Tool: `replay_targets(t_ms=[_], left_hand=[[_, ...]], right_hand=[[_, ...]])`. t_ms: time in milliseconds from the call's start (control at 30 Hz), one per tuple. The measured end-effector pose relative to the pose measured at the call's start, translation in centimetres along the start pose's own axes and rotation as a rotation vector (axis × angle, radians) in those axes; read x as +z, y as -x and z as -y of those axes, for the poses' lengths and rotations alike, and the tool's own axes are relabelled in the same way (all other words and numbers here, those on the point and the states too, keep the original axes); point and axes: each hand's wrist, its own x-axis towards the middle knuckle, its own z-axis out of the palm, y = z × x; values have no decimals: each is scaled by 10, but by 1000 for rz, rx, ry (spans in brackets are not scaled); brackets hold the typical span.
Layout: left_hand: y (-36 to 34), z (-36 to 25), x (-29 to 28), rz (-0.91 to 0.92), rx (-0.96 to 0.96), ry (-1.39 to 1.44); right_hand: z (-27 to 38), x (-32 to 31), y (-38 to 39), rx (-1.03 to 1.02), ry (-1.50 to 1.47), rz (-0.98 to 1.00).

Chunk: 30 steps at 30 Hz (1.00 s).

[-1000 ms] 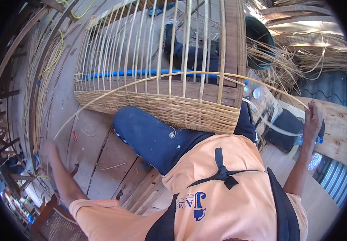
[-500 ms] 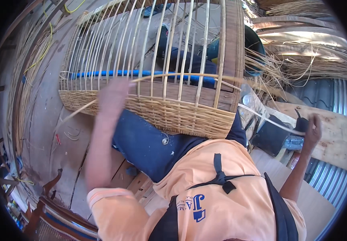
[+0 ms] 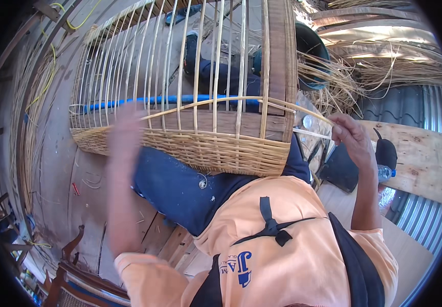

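A half-woven rattan panel (image 3: 221, 153) rests across my lap, its dense weave along the near edge and pale upright stakes (image 3: 196, 77) rising from it toward a wooden frame (image 3: 281, 61). One long tan rattan strip (image 3: 200, 103) arches over the stakes. At its right end, beyond the frame, my right hand (image 3: 351, 134) pinches the strip between thumb and fingers. My left hand (image 3: 125, 123) is over the left part of the panel, by the strip's other end; motion smears its fingers. A second, whiter strip (image 3: 310, 134) reaches from the frame's corner toward my right hand.
A blue tube (image 3: 164, 100) runs behind the stakes. Loose rattan (image 3: 323, 71) spills beside a dark green bucket (image 3: 310, 48). A plastic bottle (image 3: 384, 174) and black cloth-like items lie near a plywood board (image 3: 420, 163) at right. More strips line the floor at left.
My right hand has come in toward the frame from farther right and now holds the tan strip. The left hand has shifted a little left and down. The panel appears slightly farther left.
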Motion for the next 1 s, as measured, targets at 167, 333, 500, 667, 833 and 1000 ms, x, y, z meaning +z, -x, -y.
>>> replay_targets(t_ms=[167, 333, 500, 667, 833, 1000], left_hand=[[-18, -179, 48, -55, 402, 103], [-36, -185, 48, 23, 349, 135], [-51, -169, 54, 129, 380, 393], [-49, -141, 33, 390, 329, 687], [-49, -114, 37, 455, 66, 1094], [-57, -108, 21, 628, 38, 897]], right_hand=[[19, -7, 15, -5, -21, 56], [33, -7, 16, 152, -195, 81], [24, -9, -2, 322, -145, 83], [18, 18, -28, 238, -132, 164], [51, 29, -49, 384, -451, 224], [8, 66, -18, 0, -16, 271]])
